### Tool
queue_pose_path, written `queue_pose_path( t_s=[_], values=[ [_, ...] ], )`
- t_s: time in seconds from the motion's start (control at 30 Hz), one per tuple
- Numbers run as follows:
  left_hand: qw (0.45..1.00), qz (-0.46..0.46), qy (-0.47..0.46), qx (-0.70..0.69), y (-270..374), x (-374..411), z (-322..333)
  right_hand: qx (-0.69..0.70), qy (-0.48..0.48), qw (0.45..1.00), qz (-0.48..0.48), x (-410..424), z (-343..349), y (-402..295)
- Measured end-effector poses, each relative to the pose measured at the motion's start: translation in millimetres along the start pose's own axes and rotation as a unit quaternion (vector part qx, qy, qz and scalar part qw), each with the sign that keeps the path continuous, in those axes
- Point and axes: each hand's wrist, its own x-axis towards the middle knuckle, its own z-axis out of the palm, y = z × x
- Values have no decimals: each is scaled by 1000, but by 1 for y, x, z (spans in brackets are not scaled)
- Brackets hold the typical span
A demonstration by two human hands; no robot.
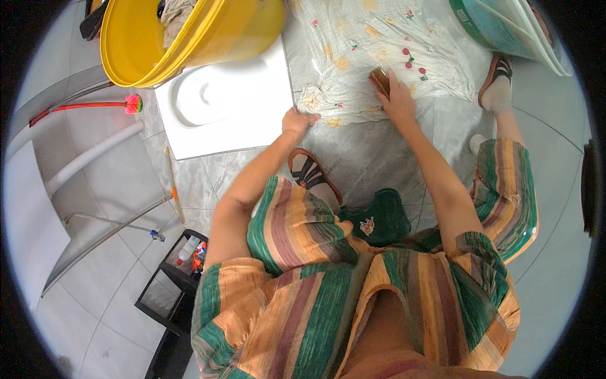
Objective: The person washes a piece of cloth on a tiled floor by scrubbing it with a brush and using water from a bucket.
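Observation:
A wet white cloth (364, 52) printed with cherries and yellow shapes lies spread and wrinkled on the tiled floor in front of me. My left hand (298, 124) grips its near left corner, fingers curled and thumb on the fabric. In my right hand (400, 102) is a brown scrubbing brush (380, 81), held against the cloth near its front edge. The brush's underside is hidden. The cloth's far edge runs out of the picture.
Left of the cloth is a white squat toilet pan (227, 106), with a yellow bucket (213, 42) holding fabric beyond it. A green-and-white bucket (502, 28) stands far right. A green stool (378, 218) sits beneath me. A black shelf (175, 279) and red-handled brush (90, 105) are leftward.

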Motion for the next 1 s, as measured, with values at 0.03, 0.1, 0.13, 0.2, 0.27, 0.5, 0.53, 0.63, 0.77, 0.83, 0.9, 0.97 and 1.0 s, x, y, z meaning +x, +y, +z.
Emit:
queue_pose_path(
  t_s=[0.03, 0.1, 0.13, 0.2, 0.27, 0.5, 0.53, 0.63, 0.77, 0.83, 0.9, 0.97, 1.0],
  values=[
    [998, -18, -22, -63, -10, -5, 9, 7, -13, 1000, 19, -3, -4, -12],
    [987, -41, -39, -152, -20, -15, 28, 30, -37, 999, 3, -20, -3, -54],
    [978, -56, -45, -196, -24, -22, 33, 43, -52, 998, -6, -30, 2, -73],
    [952, -55, -74, -292, -16, -36, 28, 60, -65, 986, -138, -53, 50, -84],
    [938, -22, -22, -344, -24, -44, 23, 56, -108, 975, -185, -70, 87, -101],
    [932, -4, 124, -341, -98, -50, -15, -11, -133, 991, -1, 37, -35, -11],
    [930, -4, 126, -346, -108, -44, -8, -103, 9, 986, -127, 39, -46, 15],
    [957, 26, 88, -274, -100, -38, 7, -19, 36, 993, -112, 29, -46, -3],
    [979, 89, 32, -182, -85, -56, 23, 170, -220, 960, -26, -31, -2, -146],
    [991, 120, 38, -46, -73, -71, 16, 124, -272, 948, -107, -32, 30, -140],
    [991, 126, 43, 24, -67, -76, 9, 79, -272, 951, -121, 6, 29, -117],
    [992, 111, 49, 26, -69, -82, -2, -3, -207, 978, -37, 74, -9, -71],
    [991, 119, 53, 13, -71, -79, 4, -114, -75, 973, -187, 81, -23, -43]
  ],
)
